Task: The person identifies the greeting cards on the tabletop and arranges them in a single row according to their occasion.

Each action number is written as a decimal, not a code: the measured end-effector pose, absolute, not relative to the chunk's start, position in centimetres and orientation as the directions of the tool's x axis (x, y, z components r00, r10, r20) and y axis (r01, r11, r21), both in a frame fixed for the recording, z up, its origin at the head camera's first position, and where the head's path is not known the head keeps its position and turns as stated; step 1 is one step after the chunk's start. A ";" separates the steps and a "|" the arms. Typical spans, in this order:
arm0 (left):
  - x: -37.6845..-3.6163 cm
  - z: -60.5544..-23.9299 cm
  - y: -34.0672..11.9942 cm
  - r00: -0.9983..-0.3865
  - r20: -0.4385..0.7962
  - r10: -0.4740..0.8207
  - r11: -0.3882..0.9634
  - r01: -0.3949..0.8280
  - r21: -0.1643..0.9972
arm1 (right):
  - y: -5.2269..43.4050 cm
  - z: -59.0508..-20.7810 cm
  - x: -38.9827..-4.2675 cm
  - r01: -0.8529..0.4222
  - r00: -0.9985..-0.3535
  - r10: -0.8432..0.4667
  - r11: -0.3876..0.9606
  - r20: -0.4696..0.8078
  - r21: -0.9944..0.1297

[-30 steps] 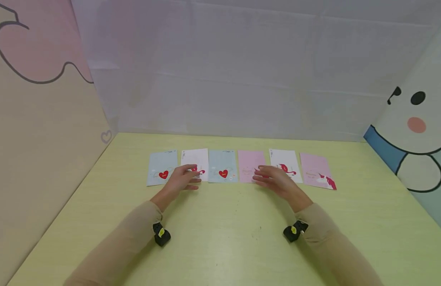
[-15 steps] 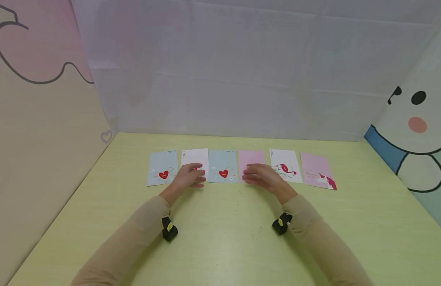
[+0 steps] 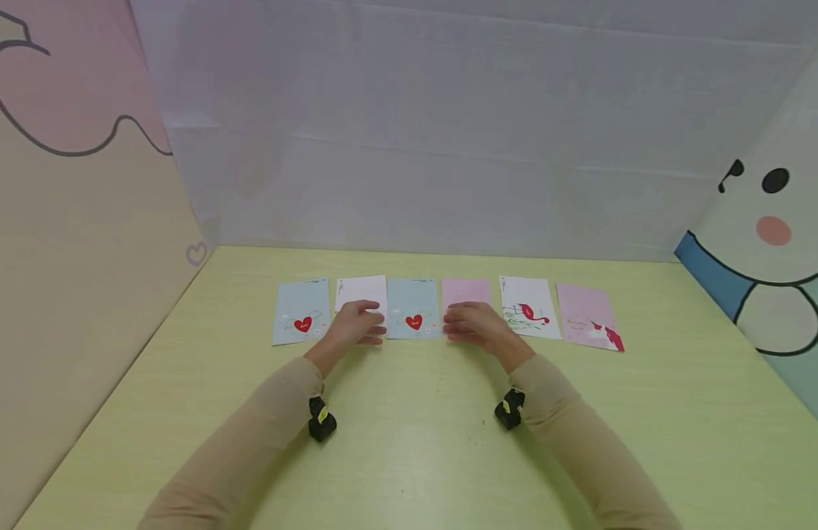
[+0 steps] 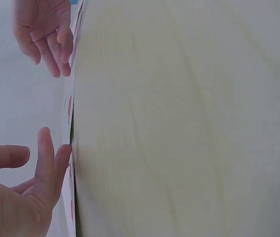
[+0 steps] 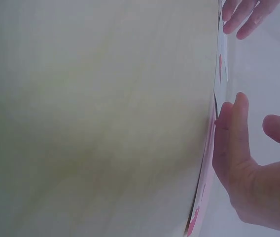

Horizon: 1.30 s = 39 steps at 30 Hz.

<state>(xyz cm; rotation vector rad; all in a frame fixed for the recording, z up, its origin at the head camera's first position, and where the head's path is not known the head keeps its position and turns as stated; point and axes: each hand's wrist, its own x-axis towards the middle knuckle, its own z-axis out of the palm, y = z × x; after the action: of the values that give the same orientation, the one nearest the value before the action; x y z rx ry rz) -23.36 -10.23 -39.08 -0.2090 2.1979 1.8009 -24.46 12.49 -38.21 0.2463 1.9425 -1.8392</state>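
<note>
A row of cards lies on the table. My left hand is over the lower part of a white card, its fingers loosely spread and pointing inward. My right hand covers the lower part of a pink card, fingers slightly bent. Between the hands lies a light blue card with a red heart. Neither hand grips anything; thumbs stand apart from the fingers in the wrist views. In the left wrist view, the lowest finger comes close to the card edges; contact is unclear.
Another blue heart card lies at the row's left end. To the right are a white flamingo card and a pink unicorn card. A white sheet rises behind the table, with printed panels at both sides.
Both hands have moved inward toward the middle blue card, the right hand farther. This uncovers more of the left blue card and the flamingo card. The cards have not visibly moved.
</note>
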 end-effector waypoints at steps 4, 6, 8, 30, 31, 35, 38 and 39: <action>-23.4 -38.9 -10.1 -0.946 -0.315 0.074 0.211 -0.294 0.932 | 12.3 -38.2 -24.6 0.438 -0.880 -0.151 0.106 -0.450 -0.893; -23.4 -38.9 -10.0 -0.945 -0.318 0.072 0.205 -0.298 0.932 | 12.1 -38.2 -24.7 0.437 -0.881 -0.147 0.112 -0.450 -0.892; -23.4 -38.8 -9.9 -0.945 -0.321 0.068 0.201 -0.302 0.932 | 12.0 -38.2 -24.7 0.435 -0.883 -0.146 0.105 -0.447 -0.894; -25.2 -40.2 -8.2 -0.965 -0.261 -0.003 0.263 -0.252 0.931 | 11.4 -38.6 -24.8 0.454 -0.881 -0.115 0.074 -0.460 -0.888; -25.2 -40.2 -8.2 -0.966 -0.257 -0.003 0.264 -0.249 0.932 | 11.4 -38.6 -24.8 0.451 -0.882 -0.110 0.080 -0.458 -0.889; -24.8 -39.8 -8.3 -0.966 -0.260 0.000 0.234 -0.253 0.939 | 11.4 -38.4 -24.8 0.437 -0.889 -0.098 0.112 -0.447 -0.893; -24.5 -39.4 -8.4 -0.965 -0.263 0.015 0.214 -0.254 0.943 | 11.5 -38.3 -24.7 0.411 -0.900 -0.098 0.137 -0.426 -0.901; -24.4 -39.2 -8.5 -0.964 -0.264 0.021 0.211 -0.254 0.944 | 11.5 -38.3 -24.6 0.403 -0.904 -0.093 0.147 -0.418 -0.904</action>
<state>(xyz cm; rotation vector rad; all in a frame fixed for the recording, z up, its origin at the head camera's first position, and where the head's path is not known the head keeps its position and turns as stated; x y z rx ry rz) -24.44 -8.47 -39.22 -0.2228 2.2635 1.8322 -24.60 11.52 -38.28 0.2963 2.0559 -1.8091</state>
